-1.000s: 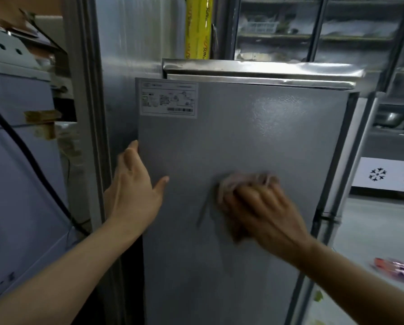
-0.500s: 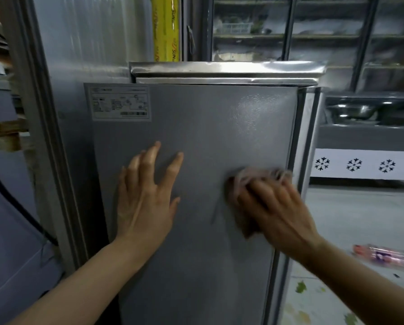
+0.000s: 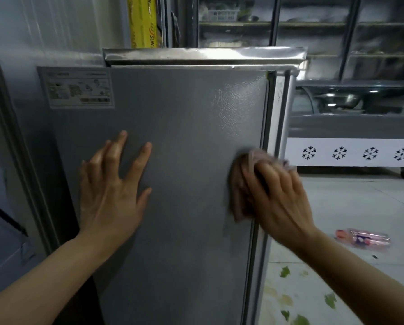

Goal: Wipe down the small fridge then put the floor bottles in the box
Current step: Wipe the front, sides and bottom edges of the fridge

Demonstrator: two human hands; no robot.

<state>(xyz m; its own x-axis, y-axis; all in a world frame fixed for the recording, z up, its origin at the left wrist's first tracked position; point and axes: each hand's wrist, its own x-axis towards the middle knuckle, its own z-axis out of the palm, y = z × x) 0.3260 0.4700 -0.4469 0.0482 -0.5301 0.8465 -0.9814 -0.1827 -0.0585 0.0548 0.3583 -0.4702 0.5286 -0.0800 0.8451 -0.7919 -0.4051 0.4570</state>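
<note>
Left hand point(image 3: 112, 191) flat on the grey fridge point(image 3: 184, 160) panel, fingers spread, grasping nothing. Right hand point(image 3: 278, 198) clenched on a pinkish cloth point(image 3: 240, 184), pressed at the panel's right edge. Bottle point(image 3: 363, 238) lying on open floor point(image 3: 360, 202) to the right. Label point(image 3: 77, 87) top left, print unreadable.

Label point(image 3: 77, 87) print blurred — fridge point(image 3: 173, 207) bottom cropped.
</note>
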